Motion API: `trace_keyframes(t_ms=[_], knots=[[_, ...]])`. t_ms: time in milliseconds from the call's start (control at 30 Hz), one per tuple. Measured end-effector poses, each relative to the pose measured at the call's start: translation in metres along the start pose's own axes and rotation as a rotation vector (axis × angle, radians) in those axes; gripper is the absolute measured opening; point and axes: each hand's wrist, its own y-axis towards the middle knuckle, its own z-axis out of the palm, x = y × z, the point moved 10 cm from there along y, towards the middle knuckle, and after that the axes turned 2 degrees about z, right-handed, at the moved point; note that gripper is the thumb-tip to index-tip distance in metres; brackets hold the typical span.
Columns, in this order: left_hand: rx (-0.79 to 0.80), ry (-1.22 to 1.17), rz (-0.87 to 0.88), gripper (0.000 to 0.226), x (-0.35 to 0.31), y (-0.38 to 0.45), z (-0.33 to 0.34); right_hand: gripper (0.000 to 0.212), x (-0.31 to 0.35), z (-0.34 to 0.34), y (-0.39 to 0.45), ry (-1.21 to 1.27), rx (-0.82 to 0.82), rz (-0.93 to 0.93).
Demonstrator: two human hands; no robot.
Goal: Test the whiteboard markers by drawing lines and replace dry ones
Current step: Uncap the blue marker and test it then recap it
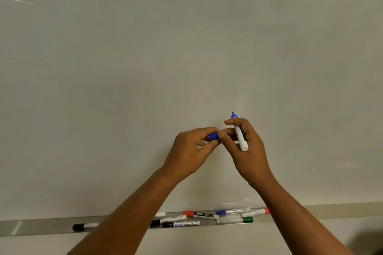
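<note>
A blank whiteboard (pixel 186 58) fills the view. My right hand (pixel 246 151) grips an uncapped blue marker (pixel 240 136) with a white barrel, its blue tip pointing up close to the board. My left hand (pixel 190 149) pinches the marker's blue cap (pixel 213 136) between thumb and fingers, just left of the right hand's fingertips. The two hands touch at the cap. No line shows on the board near the tip.
The metal tray (pixel 41 226) under the board holds several markers: a black one (pixel 85 226) at left, a red-capped one (pixel 201 214), a blue-capped one (pixel 232 211), a green-capped one (pixel 236 220) and another red-ended one (pixel 257 211). My forearms cover part of the tray.
</note>
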Motion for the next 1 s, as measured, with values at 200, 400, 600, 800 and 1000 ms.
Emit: trace_keyframes(t_ms=[200, 400, 600, 800, 1000], knots=[[-0.022, -0.13, -0.094, 0.031, 0.028, -0.016, -0.007, 0.033, -0.019, 0.014, -0.014, 0.043, -0.061, 0.155], [-0.021, -0.171, -0.19, 0.029, 0.053, -0.025, -0.007, 0.019, -0.03, 0.006, -0.025, 0.115, -0.145, 0.242], [-0.011, -0.226, -0.259, 0.023, 0.063, -0.031, -0.002, 0.018, -0.036, 0.003, -0.022, 0.237, -0.084, 0.297], [0.063, -0.266, -0.278, 0.02, 0.06, -0.035, 0.007, 0.021, -0.052, 0.0, -0.012, 0.332, 0.024, 0.43], [0.159, -0.219, -0.304, 0.023, 0.059, -0.052, 0.027, 0.024, -0.075, 0.016, -0.017, 0.366, 0.223, 0.547]])
